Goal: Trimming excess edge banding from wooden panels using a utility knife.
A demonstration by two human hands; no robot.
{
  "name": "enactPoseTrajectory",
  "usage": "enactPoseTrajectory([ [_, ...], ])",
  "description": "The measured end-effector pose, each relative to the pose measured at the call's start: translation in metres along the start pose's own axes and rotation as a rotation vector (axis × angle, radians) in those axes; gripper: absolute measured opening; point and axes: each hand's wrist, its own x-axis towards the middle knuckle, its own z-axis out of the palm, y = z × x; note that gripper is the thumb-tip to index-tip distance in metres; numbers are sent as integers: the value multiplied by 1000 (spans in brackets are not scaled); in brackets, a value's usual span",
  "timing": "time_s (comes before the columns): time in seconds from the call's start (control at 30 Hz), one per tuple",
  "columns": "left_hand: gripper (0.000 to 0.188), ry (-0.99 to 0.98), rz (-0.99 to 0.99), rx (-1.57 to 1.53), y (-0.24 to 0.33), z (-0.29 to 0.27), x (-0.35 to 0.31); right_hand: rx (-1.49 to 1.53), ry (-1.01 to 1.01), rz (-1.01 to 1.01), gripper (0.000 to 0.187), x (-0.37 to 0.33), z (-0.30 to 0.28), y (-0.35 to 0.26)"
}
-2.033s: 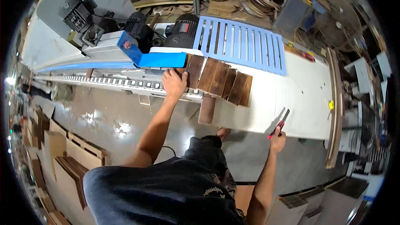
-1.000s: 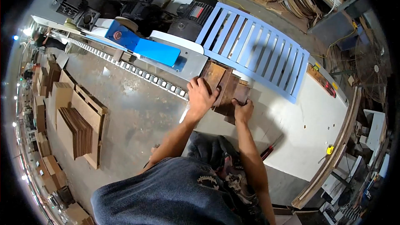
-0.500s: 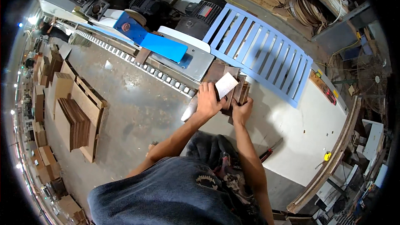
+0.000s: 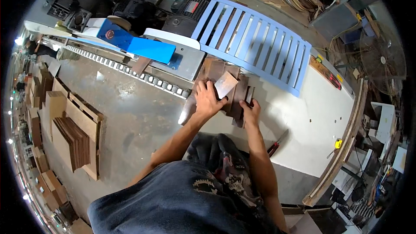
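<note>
Several brown wooden boards (image 4: pixel 238 99) lie in an overlapping, uneven stack on the white tabletop, beside the end of the grey machine bed. My left hand (image 4: pixel 208 100) is closed over the left side of the stack, its thumb against a small board with a pale, shiny face (image 4: pixel 226 85). At the right side, my right hand (image 4: pixel 250 112) pinches the edge of a dark brown board between thumb and fingers. My palms hide how many boards each hand holds.
A light-blue slatted rack (image 4: pixel 255 39) stands behind the boards. To the left run a machine with a blue guard (image 4: pixel 151 49) and a roller chain track (image 4: pixel 117 67). A red-handled tool (image 4: pixel 274 147) and a yellow tape measure (image 4: pixel 338 143) lie on the right. Stacked panels (image 4: pixel 71 143) sit on the floor.
The whole view has shifted, so the scene sits further left. My right hand has moved slightly away from my left, and the pale-faced board is tilted differently, looking browner.
</note>
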Motion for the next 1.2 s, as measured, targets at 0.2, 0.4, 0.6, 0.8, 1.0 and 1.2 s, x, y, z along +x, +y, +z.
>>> enactPoseTrajectory([
  [0.2,75,-118,-1,-149,19,22,-5,326,72,113,50,-10,-76,29],
  [0.4,76,-60,-102,-223,8,24,7,500,79,45,25,-22,-120,-4],
  [0.6,75,-127,-190,-112,12,27,12,618,-254,-29,41,-37,-92,-56],
  [0.8,76,-129,-255,-259,3,16,12,324,-224,5,63,-11,-57,-32],
  [1.0,76,-222,-101,-519,19,8,0,210,-123,61,85,9,-63,9],
  [1.2,97,-248,-62,-272,38,-3,3,224,21,62,67,7,-68,-3],
])
